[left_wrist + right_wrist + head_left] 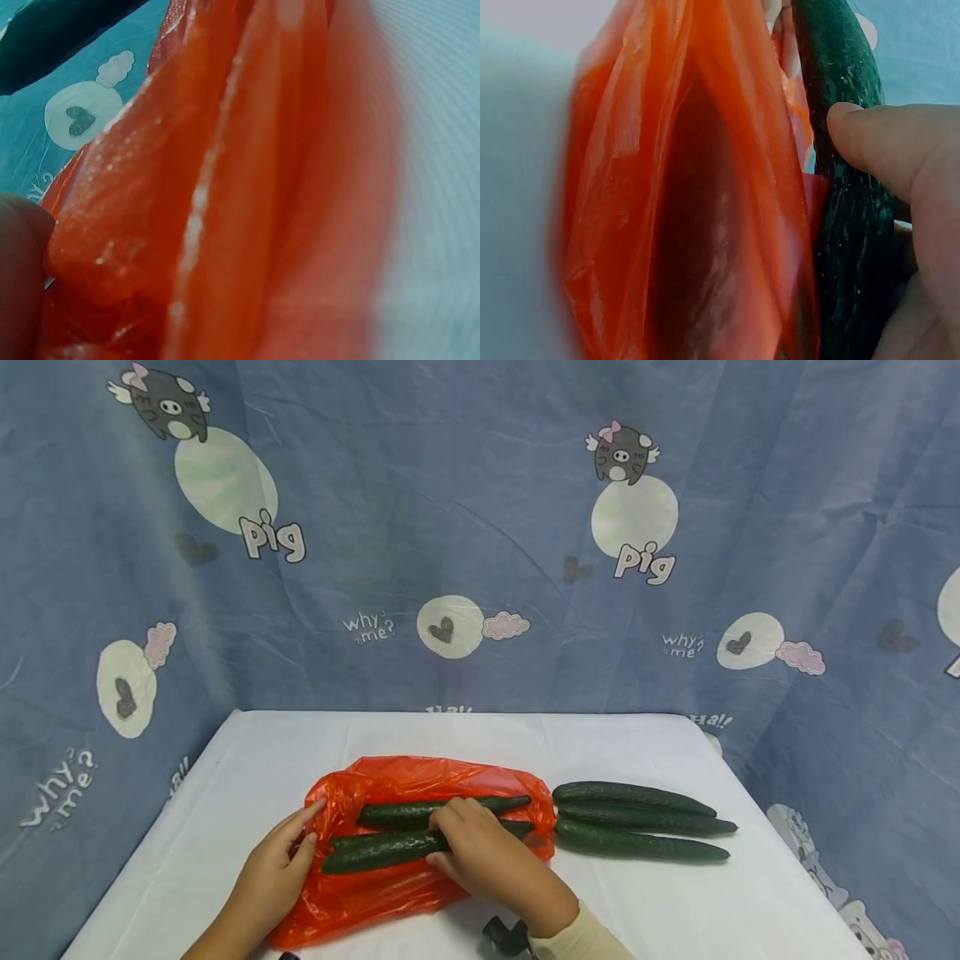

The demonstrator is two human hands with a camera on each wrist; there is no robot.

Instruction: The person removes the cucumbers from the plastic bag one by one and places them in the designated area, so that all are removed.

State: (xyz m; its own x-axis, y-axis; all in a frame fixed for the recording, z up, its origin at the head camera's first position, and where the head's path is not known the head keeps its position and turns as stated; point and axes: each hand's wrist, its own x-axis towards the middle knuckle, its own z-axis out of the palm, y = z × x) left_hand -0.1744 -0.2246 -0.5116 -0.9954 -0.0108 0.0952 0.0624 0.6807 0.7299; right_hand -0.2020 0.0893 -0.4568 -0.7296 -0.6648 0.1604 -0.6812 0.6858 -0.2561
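Observation:
A red plastic bag (pixel 420 777) lies spread on the white table, with dark green cucumbers on it or in its mouth. My right hand (pixel 487 856) grips the front cucumber (pixel 375 853), thumb along its near side; the right wrist view shows the thumb (pixel 877 142) pressed on its bumpy skin. Beyond it lies another cucumber (pixel 397 814), partly covered by the right hand. At the bag's left edge, my left hand (pixel 273 868) holds the crinkled plastic between thumb and fingers. Through the bag film, a dark long shape (pixel 701 225) shows in the right wrist view.
Three more cucumbers (pixel 645 817) lie side by side on the white table (pixel 600 743), just right of the bag. A small black object (pixel 506 935) is by the right wrist. A blue printed curtain (pixel 480 527) hangs behind the table.

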